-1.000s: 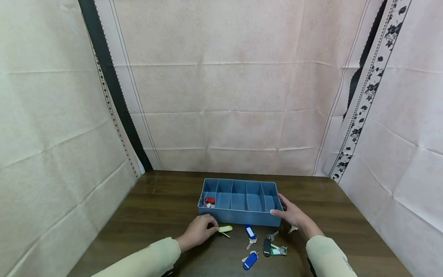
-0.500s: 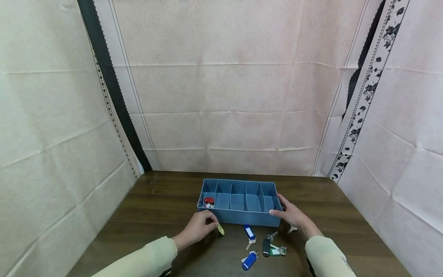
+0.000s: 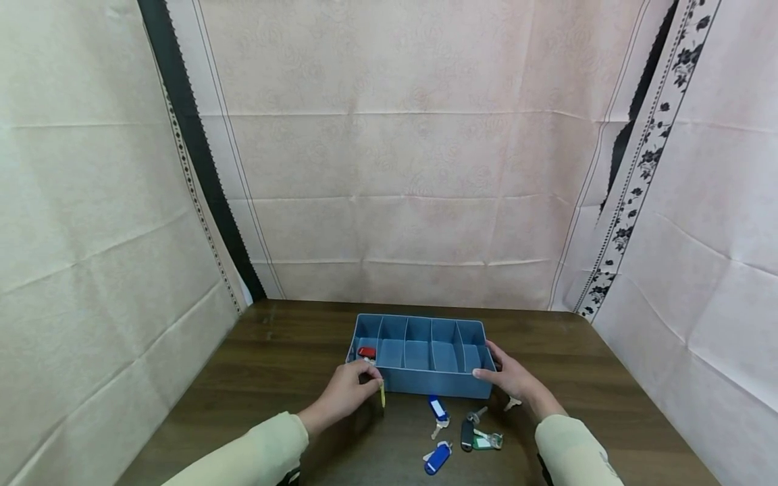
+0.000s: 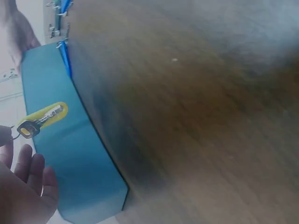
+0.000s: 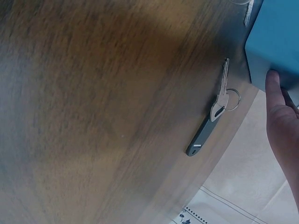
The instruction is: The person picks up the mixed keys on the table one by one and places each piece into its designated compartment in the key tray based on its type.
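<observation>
My left hand point(image 3: 343, 391) pinches a ring between thumb and forefinger. A key with a yellow tag point(image 4: 61, 108) hangs from that ring, in front of the left end of a blue compartment box point(image 3: 425, 381). In the left wrist view the other fingers are loosely bent. My right hand point(image 3: 519, 379) holds the box's right end, its thumb against the front wall and its fingers along the end wall. A red key tag point(image 3: 367, 352) lies in the leftmost compartment. In the right wrist view a key with a dark tag point(image 5: 202, 135) lies near the right hand.
On the wooden table point(image 3: 292, 351), before the box, lie keys with a blue tag point(image 3: 438, 408), another blue tag point(image 3: 438, 459), a black tag point(image 3: 467, 435) and a green tag point(image 3: 484, 441). Light cloth point(image 3: 413, 202) hangs behind and at both sides.
The yellow-tagged key has come up off the table in my left hand and swung to hang down. That hand moved slightly up and left. My right hand stays on the box.
</observation>
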`<state>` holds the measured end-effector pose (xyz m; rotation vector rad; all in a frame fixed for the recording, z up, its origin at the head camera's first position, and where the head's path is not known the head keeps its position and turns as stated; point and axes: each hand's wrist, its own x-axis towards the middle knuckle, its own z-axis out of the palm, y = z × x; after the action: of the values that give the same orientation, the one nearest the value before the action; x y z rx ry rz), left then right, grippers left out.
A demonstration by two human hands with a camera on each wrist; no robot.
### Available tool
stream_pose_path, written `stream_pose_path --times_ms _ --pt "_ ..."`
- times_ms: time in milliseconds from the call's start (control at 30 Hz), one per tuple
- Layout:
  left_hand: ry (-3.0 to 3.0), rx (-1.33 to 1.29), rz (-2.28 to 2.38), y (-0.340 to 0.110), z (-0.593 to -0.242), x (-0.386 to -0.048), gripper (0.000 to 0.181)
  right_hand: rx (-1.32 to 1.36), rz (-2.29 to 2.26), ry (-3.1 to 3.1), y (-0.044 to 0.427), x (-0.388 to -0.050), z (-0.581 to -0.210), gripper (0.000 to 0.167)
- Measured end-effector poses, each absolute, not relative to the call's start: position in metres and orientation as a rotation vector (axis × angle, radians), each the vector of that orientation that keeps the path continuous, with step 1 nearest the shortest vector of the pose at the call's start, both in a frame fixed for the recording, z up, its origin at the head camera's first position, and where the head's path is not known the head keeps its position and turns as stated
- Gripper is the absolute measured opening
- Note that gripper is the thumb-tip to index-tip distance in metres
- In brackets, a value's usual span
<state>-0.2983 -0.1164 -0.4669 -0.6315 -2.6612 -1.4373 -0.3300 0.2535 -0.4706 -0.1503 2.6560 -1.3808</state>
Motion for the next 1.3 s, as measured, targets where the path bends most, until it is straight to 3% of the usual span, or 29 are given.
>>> stream_pose_path --times_ms 233,600,800,1300 --pt "-2.593 -0.617 -1.456 -0.113 -0.454 -0.300 0.005 -0.135 -1.376 2.667 0.254 -0.331 -0.472 0.102" --pt "-2.525 -0.566 -1.454 -0.111 -0.431 -0.308 0.005 -0.117 -1.378 2.658 0.251 -0.333 -0.476 0.091" --pt "-2.496 -0.556 -1.456 -0.107 -0.424 -0.321 0.005 -0.107 -1.380 2.653 0.254 -0.334 -0.472 0.099" --pt "-2.448 -0.384 -1.470 -0.092 -0.425 -0.364 0.007 -0.100 -1.395 2.649 0.252 -0.332 -0.471 0.091"
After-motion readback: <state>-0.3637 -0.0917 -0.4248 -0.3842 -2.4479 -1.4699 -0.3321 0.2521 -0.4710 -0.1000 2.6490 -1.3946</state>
